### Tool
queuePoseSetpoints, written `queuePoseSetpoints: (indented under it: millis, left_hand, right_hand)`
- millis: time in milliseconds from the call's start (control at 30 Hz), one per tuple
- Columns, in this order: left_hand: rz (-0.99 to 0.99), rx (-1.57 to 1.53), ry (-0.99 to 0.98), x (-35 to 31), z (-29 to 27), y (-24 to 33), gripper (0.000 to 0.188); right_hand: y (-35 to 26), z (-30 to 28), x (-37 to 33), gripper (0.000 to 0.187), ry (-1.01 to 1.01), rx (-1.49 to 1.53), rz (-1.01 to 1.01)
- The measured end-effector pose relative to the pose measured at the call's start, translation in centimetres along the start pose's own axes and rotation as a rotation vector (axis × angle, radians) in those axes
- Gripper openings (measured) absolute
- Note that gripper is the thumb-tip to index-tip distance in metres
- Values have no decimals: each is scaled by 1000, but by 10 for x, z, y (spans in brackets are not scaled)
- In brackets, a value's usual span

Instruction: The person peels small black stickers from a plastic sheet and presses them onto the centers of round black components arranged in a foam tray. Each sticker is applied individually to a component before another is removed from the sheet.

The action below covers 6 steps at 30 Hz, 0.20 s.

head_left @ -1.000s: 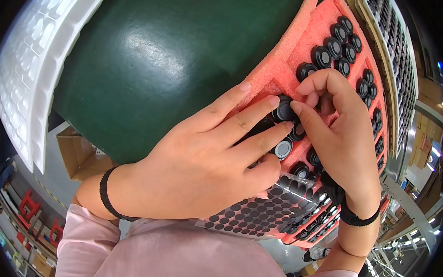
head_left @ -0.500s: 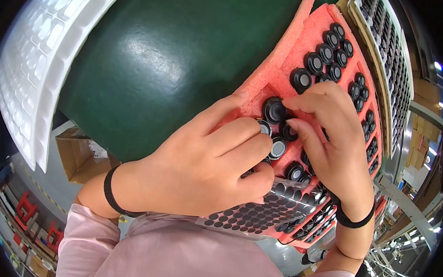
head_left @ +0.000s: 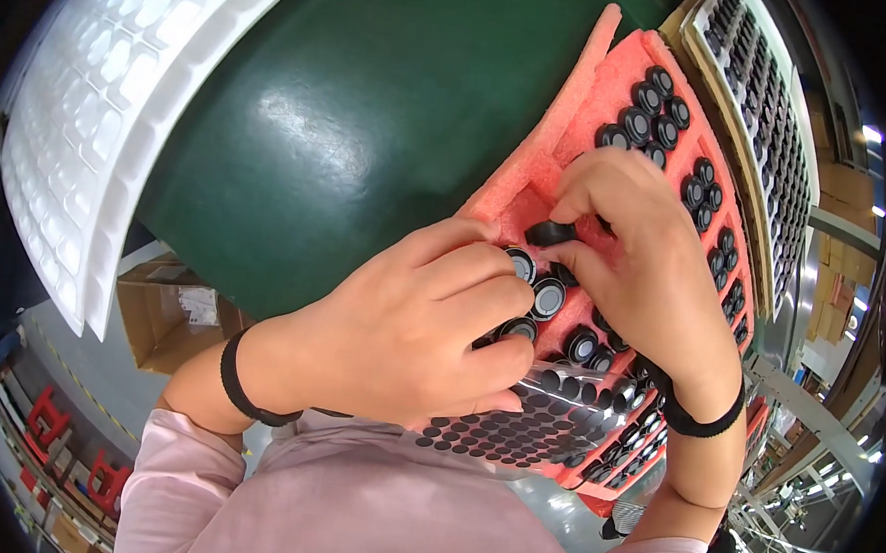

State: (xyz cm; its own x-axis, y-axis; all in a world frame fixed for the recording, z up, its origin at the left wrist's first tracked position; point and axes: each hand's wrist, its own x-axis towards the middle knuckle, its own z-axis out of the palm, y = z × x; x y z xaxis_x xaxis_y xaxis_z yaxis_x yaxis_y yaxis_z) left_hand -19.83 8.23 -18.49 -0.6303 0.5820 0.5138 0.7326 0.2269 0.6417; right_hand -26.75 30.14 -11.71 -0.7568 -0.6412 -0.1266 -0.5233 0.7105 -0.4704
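Observation:
My right hand (head_left: 634,257) pinches a round black cap-like part (head_left: 550,233) between thumb and fingers. The part is tipped on edge above a pink foam tray (head_left: 624,71). My left hand (head_left: 410,325) is closed, its fingertips beside several black round parts with grey centres, one of them a grey-faced part (head_left: 548,298). Under its thumb lies a clear sheet of black round dots (head_left: 525,428), which the hand appears to hold; the grip itself is partly hidden. More black parts (head_left: 635,124) sit grouped in the tray's compartments.
A dark green tabletop (head_left: 372,103) spreads beneath. At the left stands a white moulded tray (head_left: 122,89). Beyond the foam, at the right, is a tray packed with dark parts (head_left: 754,83). An open cardboard box (head_left: 176,313) stands below the table's left edge.
My right hand has taken hold of the round black part, which lay face up before and is now tipped on edge. My left hand has shifted slightly down and left.

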Motion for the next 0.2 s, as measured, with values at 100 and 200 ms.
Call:
queuePoseSetpoints:
  millis: [100, 200]
  left_hand:
    - [40, -4, 19, 1, 0, 0, 41]
    - [86, 14, 19, 2, -2, -2, 41]
  right_hand:
    - [-4, -3, -13, 44, -18, 117, 142]
    - [-17, -3, -37, 48, 244, 617, 285]
